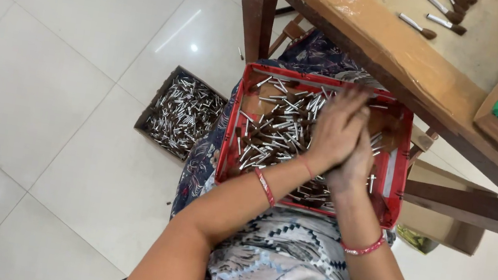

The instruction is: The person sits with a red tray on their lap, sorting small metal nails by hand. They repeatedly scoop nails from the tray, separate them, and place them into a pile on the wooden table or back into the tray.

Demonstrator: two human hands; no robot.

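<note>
now both palms pressed together, left hand (pixel 336 128) over right hand (pixel 355 163), fingers closed flat, above red tray (pixel 385 208) of small brush heads (pixel 270 133), frame centre; contents between palms hidden.

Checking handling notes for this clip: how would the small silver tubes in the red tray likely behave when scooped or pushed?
The small silver tubes look round and slender, so they would probably roll and scatter inside the red tray. Their shiny finish suggests they are slippery. Lying loosely heaped, they would likely shift as a mass under the left hand.

A brown cardboard box (pixel 181 111) of silver tubes sits on the floor.
</note>
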